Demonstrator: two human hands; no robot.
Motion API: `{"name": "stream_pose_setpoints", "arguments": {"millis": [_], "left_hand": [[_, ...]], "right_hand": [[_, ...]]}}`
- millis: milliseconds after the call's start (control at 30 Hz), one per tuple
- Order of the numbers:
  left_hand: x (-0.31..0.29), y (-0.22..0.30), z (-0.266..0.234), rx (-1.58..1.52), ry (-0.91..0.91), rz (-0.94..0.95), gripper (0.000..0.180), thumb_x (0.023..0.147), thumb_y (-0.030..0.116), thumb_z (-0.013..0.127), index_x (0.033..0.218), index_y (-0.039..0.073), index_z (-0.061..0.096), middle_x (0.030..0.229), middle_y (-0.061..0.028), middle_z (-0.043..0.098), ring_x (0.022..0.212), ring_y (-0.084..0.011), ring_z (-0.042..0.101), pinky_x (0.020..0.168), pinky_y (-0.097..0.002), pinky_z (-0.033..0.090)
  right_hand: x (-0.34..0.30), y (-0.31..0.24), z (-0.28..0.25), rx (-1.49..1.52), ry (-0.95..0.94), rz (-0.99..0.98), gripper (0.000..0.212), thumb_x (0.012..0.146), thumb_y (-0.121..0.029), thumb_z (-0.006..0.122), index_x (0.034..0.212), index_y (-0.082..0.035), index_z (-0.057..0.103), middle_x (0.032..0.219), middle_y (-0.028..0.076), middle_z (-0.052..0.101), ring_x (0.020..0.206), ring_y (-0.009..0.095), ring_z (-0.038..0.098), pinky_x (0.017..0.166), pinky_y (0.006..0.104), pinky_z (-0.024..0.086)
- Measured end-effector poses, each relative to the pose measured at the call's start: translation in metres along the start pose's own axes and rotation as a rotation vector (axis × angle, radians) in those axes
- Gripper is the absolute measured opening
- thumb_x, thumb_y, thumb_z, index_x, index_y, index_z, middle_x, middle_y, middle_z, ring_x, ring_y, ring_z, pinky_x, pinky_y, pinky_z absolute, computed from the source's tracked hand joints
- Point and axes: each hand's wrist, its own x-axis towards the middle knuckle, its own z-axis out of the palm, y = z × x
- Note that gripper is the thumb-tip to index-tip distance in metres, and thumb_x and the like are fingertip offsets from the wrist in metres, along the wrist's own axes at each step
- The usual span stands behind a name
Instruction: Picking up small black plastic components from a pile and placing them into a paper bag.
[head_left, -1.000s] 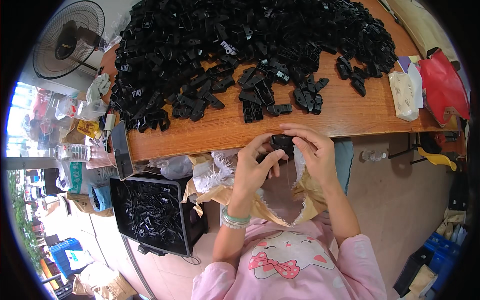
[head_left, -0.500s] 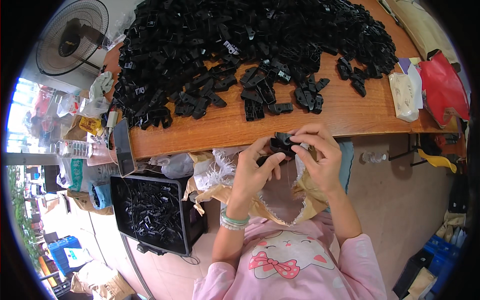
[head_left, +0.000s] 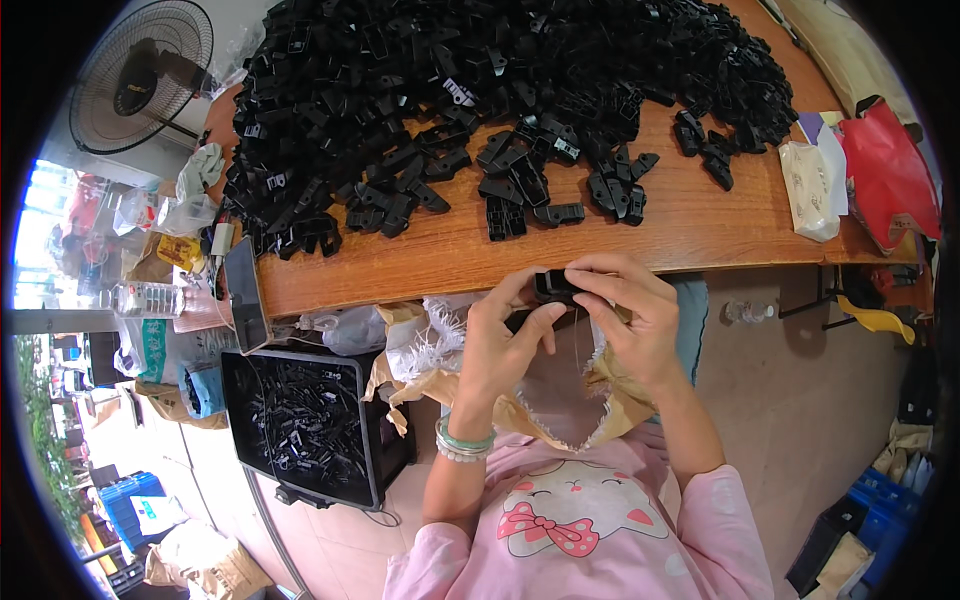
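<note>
Just off the front edge of the wooden table, a small black plastic part is held between my two hands. My left hand grips it from the left, with another dark piece partly showing inside the palm. The fingertips of my right hand press on its right side. A torn brown paper sack with a frayed edge hangs open below my hands. Beyond them, a large heap of similar black plastic parts covers the table, with several loose ones at its near side.
A black crate of small black pieces stands low at the left, beside a phone-like slab at the table's edge. A fan is at the far left. At the right lie a tissue pack and a red bag.
The black part has turned between my hands and sits a little further left. My right fingers have shifted left and pressed closer onto it.
</note>
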Motion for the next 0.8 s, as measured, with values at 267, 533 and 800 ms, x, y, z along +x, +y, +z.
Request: {"name": "stream_pose_setpoints", "arguments": {"millis": [267, 533, 800], "left_hand": [[0.003, -0.002, 0.001, 0.049, -0.024, 0.023, 0.030, 0.085, 0.002, 0.061, 0.115, -0.004, 0.056, 0.076, -0.0059, 0.063, 0.055, -0.0079, 0.056, 0.048, -0.0196, 0.040], [0.002, -0.001, 0.007, 0.147, 0.053, 0.205, 0.039, 0.085, -0.003, 0.058, 0.123, 0.000, 0.047, 0.094, -0.0137, 0.065, 0.064, -0.0145, 0.064, 0.058, -0.0261, 0.050], [0.006, -0.024, 0.008, 0.383, 0.112, 0.422, 0.034, 0.085, -0.004, 0.059, 0.116, -0.002, 0.047, 0.102, -0.0183, 0.065, 0.089, -0.0193, 0.067, 0.070, -0.0276, 0.053]], "right_hand": [[0.003, 0.009, -0.001, -0.096, -0.083, -0.112, 0.025, 0.073, 0.004, 0.068, 0.096, -0.002, 0.070, 0.102, 0.011, 0.065, 0.090, 0.024, 0.061, 0.079, 0.0303, 0.047], [-0.002, 0.000, 0.016, 0.322, 0.064, 0.257, 0.041, 0.077, 0.008, 0.062, 0.116, -0.003, 0.062, 0.108, 0.012, 0.061, 0.098, 0.019, 0.058, 0.087, 0.0284, 0.045], [-0.003, 0.008, 0.016, 0.166, 0.053, 0.247, 0.035, 0.072, 0.010, 0.064, 0.105, -0.002, 0.066, 0.101, 0.010, 0.063, 0.089, 0.020, 0.061, 0.079, 0.0288, 0.048]]}}
